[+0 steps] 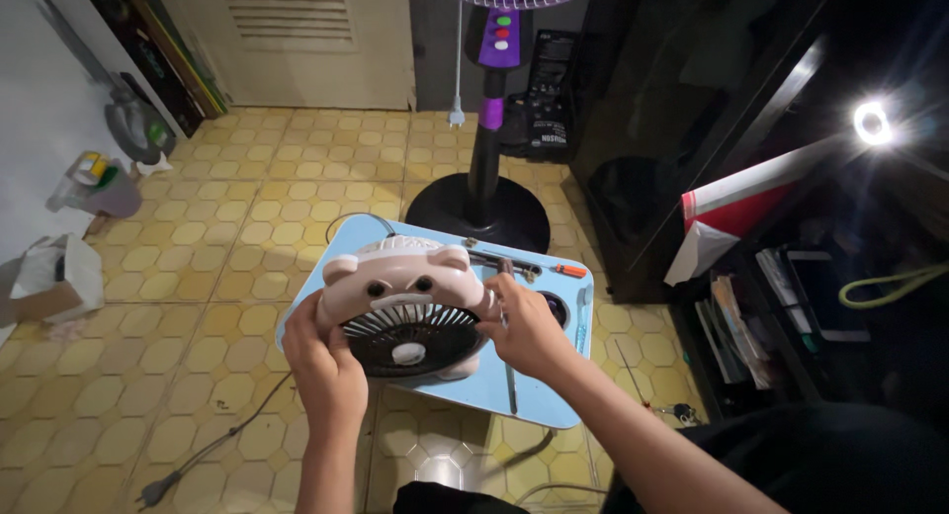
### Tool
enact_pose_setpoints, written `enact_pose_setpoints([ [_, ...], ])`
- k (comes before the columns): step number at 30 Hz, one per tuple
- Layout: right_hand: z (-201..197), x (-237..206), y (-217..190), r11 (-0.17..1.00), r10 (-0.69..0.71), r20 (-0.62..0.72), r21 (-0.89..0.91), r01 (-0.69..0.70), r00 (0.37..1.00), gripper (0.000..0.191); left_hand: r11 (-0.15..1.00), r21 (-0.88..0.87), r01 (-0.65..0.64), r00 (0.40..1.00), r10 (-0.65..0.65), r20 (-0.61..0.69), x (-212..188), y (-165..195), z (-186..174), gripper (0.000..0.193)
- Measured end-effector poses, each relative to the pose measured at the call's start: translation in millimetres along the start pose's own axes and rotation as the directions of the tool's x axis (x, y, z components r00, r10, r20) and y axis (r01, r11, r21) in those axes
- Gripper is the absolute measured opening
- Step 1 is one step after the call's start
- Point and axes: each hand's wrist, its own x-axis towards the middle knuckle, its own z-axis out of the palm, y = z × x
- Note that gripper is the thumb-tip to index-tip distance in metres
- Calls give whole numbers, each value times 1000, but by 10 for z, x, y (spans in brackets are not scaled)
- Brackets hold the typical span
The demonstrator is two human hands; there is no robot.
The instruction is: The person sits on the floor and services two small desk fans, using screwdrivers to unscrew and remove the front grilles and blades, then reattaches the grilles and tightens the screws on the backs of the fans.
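Both hands grip small pink fan point(400, 301) over tabletop point(539, 395) centre | left hand point(324, 361) closed on housing | right hand point(529, 328) closed on its side | advice: keep fan steady, grille point(410, 331) down.

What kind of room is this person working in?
Probably a room in a home, not a workshop: a yellow tiled floor, a standing pedestal fan, and a low blue lap table set on the floor, where both hands hold a small desk fan.
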Motion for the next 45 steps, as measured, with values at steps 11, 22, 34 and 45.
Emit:
enact_pose_setpoints([
  [11, -145, 260, -880, 984, -79, -25, 157, 82, 997, 34, 998, -49, 26, 1000, -26, 7, 24, 8, -9, 44],
  [22, 39, 256, -810, 950, -195, -125, 223, 219, 973, 26, 998, 24, -51, 997, 49, 58, 86, 363, -113, 69],
  [34, 250, 289, -606, 938, -251, -265, 171, 302, 931, 19, 991, -125, -36, 997, 45, 70, 275, 450, -69, 40],
  [45, 249, 277, -436, 739, 94, 13, 669, -78, 996, 23, 851, -494, 177, 984, -136, 119, 328, -29, 100, 19],
])
